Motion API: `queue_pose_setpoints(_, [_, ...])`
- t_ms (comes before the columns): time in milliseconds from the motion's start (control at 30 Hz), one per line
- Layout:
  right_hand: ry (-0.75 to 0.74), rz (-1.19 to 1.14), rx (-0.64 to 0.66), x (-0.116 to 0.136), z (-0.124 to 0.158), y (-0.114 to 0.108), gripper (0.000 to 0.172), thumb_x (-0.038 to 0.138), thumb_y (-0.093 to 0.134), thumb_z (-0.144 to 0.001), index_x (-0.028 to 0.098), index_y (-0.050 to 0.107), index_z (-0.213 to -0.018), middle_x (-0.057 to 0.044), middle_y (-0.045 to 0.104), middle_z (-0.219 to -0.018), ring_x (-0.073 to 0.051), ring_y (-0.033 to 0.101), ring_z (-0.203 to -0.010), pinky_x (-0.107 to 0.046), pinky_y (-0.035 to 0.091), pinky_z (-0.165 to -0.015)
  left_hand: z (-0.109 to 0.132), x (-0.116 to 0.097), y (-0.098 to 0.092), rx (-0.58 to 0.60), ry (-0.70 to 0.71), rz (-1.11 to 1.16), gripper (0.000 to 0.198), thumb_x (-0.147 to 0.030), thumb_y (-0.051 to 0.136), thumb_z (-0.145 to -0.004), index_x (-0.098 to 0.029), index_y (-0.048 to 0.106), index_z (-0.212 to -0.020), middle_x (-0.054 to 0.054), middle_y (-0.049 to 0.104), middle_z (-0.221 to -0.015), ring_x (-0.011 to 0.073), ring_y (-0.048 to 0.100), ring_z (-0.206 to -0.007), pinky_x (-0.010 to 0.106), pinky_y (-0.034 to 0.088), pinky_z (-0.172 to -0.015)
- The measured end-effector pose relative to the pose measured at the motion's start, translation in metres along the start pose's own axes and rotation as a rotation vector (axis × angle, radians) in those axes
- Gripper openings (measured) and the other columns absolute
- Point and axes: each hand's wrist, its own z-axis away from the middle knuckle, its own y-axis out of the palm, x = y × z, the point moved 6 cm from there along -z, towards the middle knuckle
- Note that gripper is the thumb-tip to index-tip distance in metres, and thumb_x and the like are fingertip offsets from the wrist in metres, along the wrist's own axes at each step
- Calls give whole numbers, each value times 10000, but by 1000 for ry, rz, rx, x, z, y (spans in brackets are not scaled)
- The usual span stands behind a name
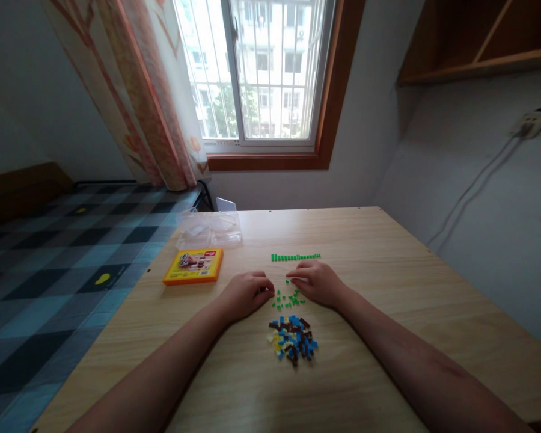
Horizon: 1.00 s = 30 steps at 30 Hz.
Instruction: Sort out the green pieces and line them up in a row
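My left hand (249, 293) rests on the wooden table, fingers curled and tips together; anything inside them is hidden or too small to see. Across from it, my right hand (318, 281) reaches inward with its fingertips closed at a tiny green brick (287, 281). Between and just below the hands lie several loose green bricks (293, 299). A neat row of green pieces (295, 257) stretches left to right beyond my right hand. Nearer to me sits a mixed pile of blue, brown and yellow bricks (294, 340).
An orange-yellow box (193, 266) with a printed picture lies left of my left hand. Behind it stands a clear plastic tray (210, 230). The wooden table (342, 234) meets a bed with a checked cover (72, 252) on the left. A window is ahead.
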Motion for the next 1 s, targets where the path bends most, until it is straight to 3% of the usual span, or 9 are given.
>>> queue_pose_setpoints(233, [20, 59, 29, 6, -2, 3, 234, 293, 588, -948, 252, 762, -1099, -65, 730, -987, -193, 650, -926, -293, 479, -818, 0, -4, 1, -33, 22, 77, 181, -239, 587, -877, -211, 763, -906, 36, 707, -864, 152, 629, -772, 244, 458, -696])
queue_pose_setpoints(500, [63, 139, 79, 15, -6, 7, 197, 332, 606, -945, 247, 784, -938, -42, 725, -924, -168, 644, -867, -263, 444, -742, 2, -6, 1, -82, 67, 27, 360, -106, 532, -823, -276, 789, -1008, 18, 691, -885, 141, 637, -783, 247, 469, -730])
queue_pose_setpoints(1000, [76, 89, 33, -1, 0, -7, 183, 294, 612, -928, 236, 780, -883, -36, 739, -895, -169, 648, -832, -277, 452, -747, 0, 1, 2, -138, 53, -48, 312, -150, 515, -874, -246, 766, -1033, 34, 702, -973, 163, 660, -855, 277, 500, -791])
